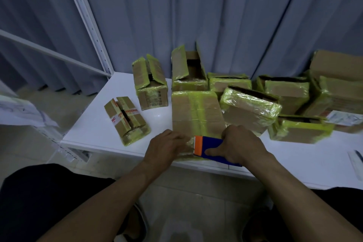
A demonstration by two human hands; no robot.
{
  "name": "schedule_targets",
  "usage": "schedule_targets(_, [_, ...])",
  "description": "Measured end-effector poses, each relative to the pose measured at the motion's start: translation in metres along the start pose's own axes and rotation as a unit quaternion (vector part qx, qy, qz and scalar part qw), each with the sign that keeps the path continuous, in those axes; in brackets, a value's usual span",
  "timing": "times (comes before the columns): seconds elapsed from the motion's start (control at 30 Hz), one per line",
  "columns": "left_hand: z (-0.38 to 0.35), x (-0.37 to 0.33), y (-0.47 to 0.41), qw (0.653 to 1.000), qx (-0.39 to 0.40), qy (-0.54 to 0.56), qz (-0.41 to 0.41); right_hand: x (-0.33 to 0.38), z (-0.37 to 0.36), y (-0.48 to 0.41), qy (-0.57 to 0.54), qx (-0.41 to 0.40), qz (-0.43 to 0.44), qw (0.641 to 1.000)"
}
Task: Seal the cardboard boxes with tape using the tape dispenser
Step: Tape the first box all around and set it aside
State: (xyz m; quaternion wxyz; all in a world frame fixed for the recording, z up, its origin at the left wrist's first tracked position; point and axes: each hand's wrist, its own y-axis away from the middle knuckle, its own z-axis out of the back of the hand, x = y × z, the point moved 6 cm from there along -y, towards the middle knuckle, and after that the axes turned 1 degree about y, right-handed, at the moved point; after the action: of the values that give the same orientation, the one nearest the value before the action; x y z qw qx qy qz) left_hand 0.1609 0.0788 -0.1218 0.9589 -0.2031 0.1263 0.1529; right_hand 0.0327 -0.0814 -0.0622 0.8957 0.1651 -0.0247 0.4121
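Blue tape dispenser (213, 148), right hand (242, 143) gripping, on box (196, 113); left hand (165, 147) apparently steadies.

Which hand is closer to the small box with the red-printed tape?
Left. The left hand is just right of the small box; the right hand grips the tape dispenser farther right.

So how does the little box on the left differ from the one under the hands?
The little box has gaping top flaps; the box under the hands is closed flat. The little box carries red-printed white tape; the other shows none. The little box sits untouched; on the other, the left hand presses and the right hand holds the tape dispenser. Both are brown cardboard with yellow-green tape.
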Motion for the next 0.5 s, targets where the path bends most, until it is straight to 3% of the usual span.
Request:
schedule_targets(0.3, [0.001,0.001,0.002,0.997,0.038,-0.065,0.0,0.008,0.003,0.015,-0.02,0.005,0.02,1.0])
schedule_targets(0.5, [-0.003,0.024,0.009,0.998,0.049,-0.037,0.021,-0.004,0.017,0.026,-0.021,0.004,0.015,1.0])
